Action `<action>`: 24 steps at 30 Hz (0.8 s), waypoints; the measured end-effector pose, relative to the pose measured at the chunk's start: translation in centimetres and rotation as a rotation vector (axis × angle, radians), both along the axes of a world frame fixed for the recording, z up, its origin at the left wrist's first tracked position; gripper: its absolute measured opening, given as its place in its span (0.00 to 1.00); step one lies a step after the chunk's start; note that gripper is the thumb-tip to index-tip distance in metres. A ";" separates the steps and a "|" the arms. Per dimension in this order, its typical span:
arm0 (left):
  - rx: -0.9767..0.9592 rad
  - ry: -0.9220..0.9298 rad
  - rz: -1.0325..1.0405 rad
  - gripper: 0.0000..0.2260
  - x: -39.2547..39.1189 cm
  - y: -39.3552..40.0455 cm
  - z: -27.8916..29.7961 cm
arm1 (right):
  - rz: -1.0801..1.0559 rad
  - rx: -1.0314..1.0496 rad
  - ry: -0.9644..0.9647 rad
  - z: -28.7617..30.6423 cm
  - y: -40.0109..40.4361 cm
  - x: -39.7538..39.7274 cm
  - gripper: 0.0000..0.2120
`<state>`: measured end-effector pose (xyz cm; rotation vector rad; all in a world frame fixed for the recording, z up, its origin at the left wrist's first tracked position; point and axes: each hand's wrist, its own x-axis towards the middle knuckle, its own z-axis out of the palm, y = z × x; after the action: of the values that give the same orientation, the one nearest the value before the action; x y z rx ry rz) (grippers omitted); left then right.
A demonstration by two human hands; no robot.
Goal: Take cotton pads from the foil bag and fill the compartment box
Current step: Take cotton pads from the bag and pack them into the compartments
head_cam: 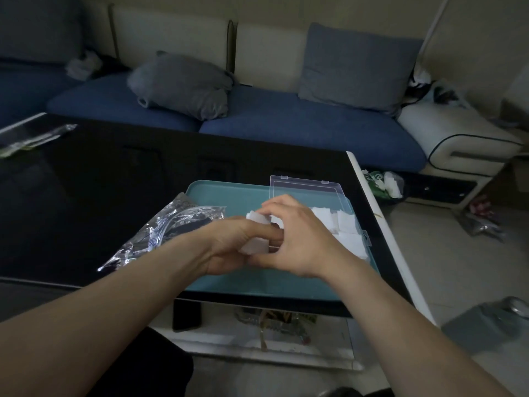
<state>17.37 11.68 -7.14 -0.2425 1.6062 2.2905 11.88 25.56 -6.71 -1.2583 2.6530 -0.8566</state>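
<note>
— What have you got hold of?
— My left hand (229, 247) grips a stack of cotton pads (254, 246); my right hand (297, 236) curls over them, above the teal tray (217, 196).
— Any writing?
— The foil bag (160, 233) print is unreadable. The compartment box (343, 224) lies open.

Home living room, blue sofa (286, 124) with cushions (357, 67), glossy black coffee table (86, 181)

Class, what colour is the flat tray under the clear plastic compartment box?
Teal, a pale blue-green; the tray shows best in the head view.
</note>
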 end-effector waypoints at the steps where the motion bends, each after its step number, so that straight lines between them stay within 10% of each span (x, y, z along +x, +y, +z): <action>1: 0.012 -0.015 -0.002 0.10 0.0 0.1 0.0 | -0.017 -0.007 0.003 0.1 0.1 0.0 0.37; 5: -0.252 0.020 0.105 0.08 -0.4 0.3 -0.7 | -0.001 0.119 -0.079 0.7 0.8 0.2 0.47; 16: -0.389 0.176 -0.367 0.07 0.4 1.5 -0.7 | 0.031 -0.114 -0.587 -0.2 5.0 -1.8 0.10; 24: -0.642 0.265 -0.002 0.25 -1.3 2.9 -1.4 | -0.355 -0.588 -0.495 0.9 9.3 -4.7 0.07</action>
<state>16.07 14.55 -8.52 -0.0830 2.4415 1.7892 7.15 34.89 -5.81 -0.5079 2.3059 -1.8187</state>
